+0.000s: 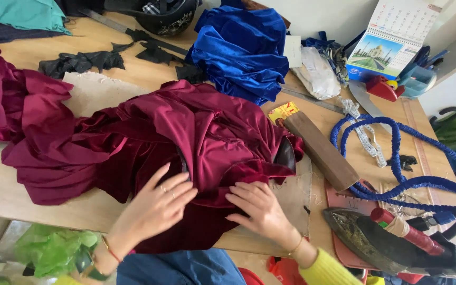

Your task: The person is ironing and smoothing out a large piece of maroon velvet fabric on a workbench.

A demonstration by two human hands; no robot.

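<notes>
A crumpled maroon velvet garment (pixel 149 142) lies heaped across the wooden table (pixel 38 190). My left hand (pixel 157 203) rests flat on its near edge, fingers spread, rings on two fingers. My right hand (pixel 257 208) presses flat on the cloth just to the right, fingers apart, over a beige pad (pixel 296 195). Neither hand grips anything.
A black iron with a red handle (pixel 397 237) sits at the right on a red mat. A wooden block (pixel 320 150), a blue cord (pixel 397 158), a measuring tape (pixel 365 132), blue velvet cloth (pixel 241 50), black scraps (pixel 80 60) and a desk calendar (pixel 391 37) lie around. Green plastic (pixel 54 248) hangs below the table.
</notes>
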